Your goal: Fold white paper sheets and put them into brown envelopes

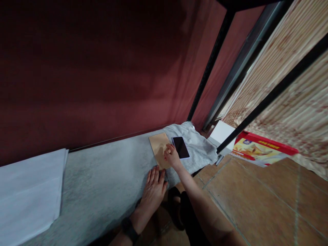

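Observation:
A flat tan rectangle (156,141), which looks like a kraft-paper notebook or envelope, lies on a grey shelf top (107,171). My left hand (154,186) rests palm down beside its near edge, fingers stretched out, the fingertips at the lower corner. Over the right part of the tan rectangle is my right hand (172,156), its fingers curled together; whatever they hold, if anything, is hidden. Just right of that hand, a smartphone (181,147) with a dark screen and pale lilac edge lies on a crumpled grey cloth (198,147).
White paper sheets (30,191) lie at the shelf's left end. Black metal posts (212,61) rise at the right corner. Beyond them, a white box (222,135) and a red-and-yellow printed box (261,148) sit on the tiled floor (256,191). A dark red wall (102,85) stands behind.

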Tool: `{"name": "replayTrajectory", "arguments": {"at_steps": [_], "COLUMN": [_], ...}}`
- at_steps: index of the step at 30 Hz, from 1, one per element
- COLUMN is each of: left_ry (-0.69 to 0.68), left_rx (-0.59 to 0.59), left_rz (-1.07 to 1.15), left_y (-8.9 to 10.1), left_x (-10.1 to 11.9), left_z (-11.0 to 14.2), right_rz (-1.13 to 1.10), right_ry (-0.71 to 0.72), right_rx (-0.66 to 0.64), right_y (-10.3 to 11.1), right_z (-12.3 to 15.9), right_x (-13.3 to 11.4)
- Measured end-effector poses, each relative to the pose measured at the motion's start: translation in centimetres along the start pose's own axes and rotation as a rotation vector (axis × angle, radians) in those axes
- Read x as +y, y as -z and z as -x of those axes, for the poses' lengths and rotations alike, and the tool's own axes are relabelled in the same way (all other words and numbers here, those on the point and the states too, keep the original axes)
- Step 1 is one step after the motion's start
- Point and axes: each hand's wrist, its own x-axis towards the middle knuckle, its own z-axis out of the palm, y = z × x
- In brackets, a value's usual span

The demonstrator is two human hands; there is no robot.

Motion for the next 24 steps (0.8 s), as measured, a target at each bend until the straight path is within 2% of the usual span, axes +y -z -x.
{"name": "replayTrajectory", "arguments": {"at_steps": [7,12,16,21,24], "left_ry": [0.012,0.063,0.246,0.655,0.854], "left_rx": [-0.008,-0.043,-0.079,-0.183,-0.174], "left_rz": [0.018,0.07,-0.004,-0.281,-0.358], "left_y": [0.0,1.3,4.6,10.3,13.2], "left_x": [0.3,-1.1,-4.9,-11.4,-15.4], "left_z": [0.0,-0.2,-0.1,1.6,3.8], "right_rz": [0.249,0.218,0.201,0.335,0.445], "right_ry": [0.134,0.157,0.263,0.451,0.541], "right_rx": [0.064,0.003,-0.05,-0.189,-0.253], "right_y": [-1.1,-1.9,-3.5,-6.3,-7.5], "right_z": [1.5,2.5,4.0,6.9,8.4], "right_x": [-0.9,-1.7,-1.3,-0.1,0.1]}}
